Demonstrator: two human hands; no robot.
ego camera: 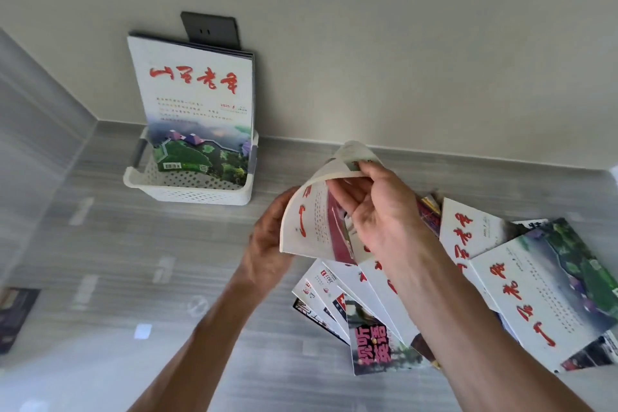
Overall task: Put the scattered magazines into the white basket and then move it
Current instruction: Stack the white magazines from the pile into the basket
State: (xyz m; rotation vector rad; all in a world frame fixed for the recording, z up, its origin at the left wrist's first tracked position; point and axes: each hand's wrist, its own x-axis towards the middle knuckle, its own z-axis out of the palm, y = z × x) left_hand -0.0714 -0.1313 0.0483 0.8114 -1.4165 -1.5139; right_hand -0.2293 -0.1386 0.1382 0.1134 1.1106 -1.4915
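Grey wood-grain floor [100,244] meeting a pale plaster wall [401,43], seen from above; on the floor at right, a fanned spread of glossy white-covered magazines with red calligraphic titles [541,291], overlapping one another and lying flat; against the wall at upper left, a white perforated plastic basket [187,192], which already holds several upright magazines [197,104] leaning back on the wall in front of a dark wall socket [210,31]; between the two groups, raised clear of the floor, a single curled white magazine with red title strokes [311,224], bowed into an arch with its long axis running up and away from the person; the right hand [374,211] is closed over its upper edge, thumb under and fingers [347,192] curled across the cover; the left hand [267,244] supports the lower left edge from behind, its fingers mostly hidden by the paper, so its closure is a judgement only. The basket lies up and to the left of both hands, well apart; the left hand is the nearer; the coming carry probably runs leftward toward the wall, ending with the magazine upright in front of those already standing.
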